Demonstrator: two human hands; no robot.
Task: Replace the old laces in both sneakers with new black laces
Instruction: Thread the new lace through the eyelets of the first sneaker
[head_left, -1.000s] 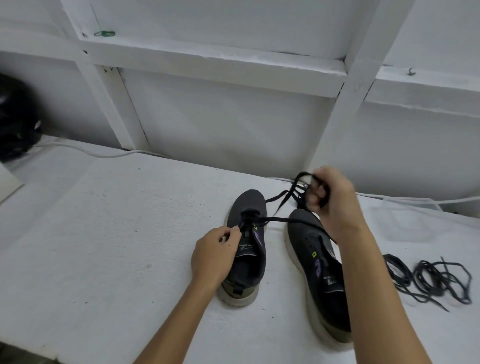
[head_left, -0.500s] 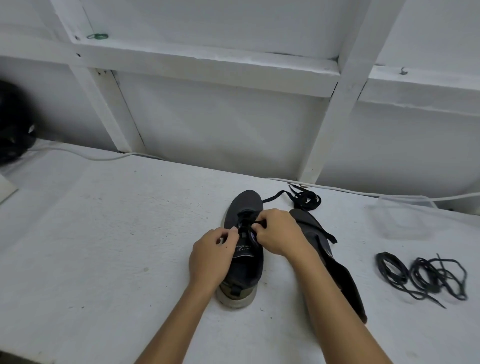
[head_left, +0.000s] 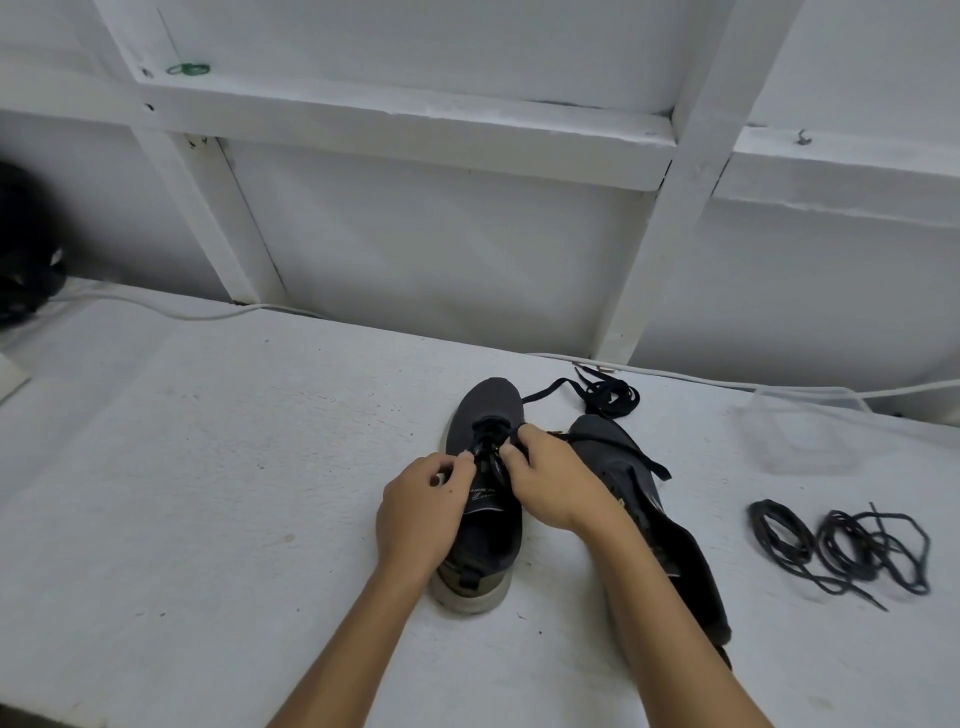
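Two dark grey sneakers lie on a white table (head_left: 208, 493). The left sneaker (head_left: 485, 410) points away from me; my left hand (head_left: 421, 506) pinches its left eyelet edge, and my right hand (head_left: 553, 480) pinches the flat black lace (head_left: 608, 395) at the lowest eyelets near the toe. The rest of that lace lies piled behind the shoes, and one strand crosses the right sneaker (head_left: 639, 488). My right forearm covers part of the right sneaker, which lies tilted.
Two coils of thin dark old laces (head_left: 841, 545) lie at the right. A clear plastic bag (head_left: 800, 431) sits behind them. A white cable (head_left: 727, 382) runs along the wall. A black object (head_left: 21, 260) stands at the far left.
My right hand, which held the bunched lace up above the shoes, dropped the bunch behind them and came down to the left sneaker's eyelets. My left hand stayed on the sneaker.
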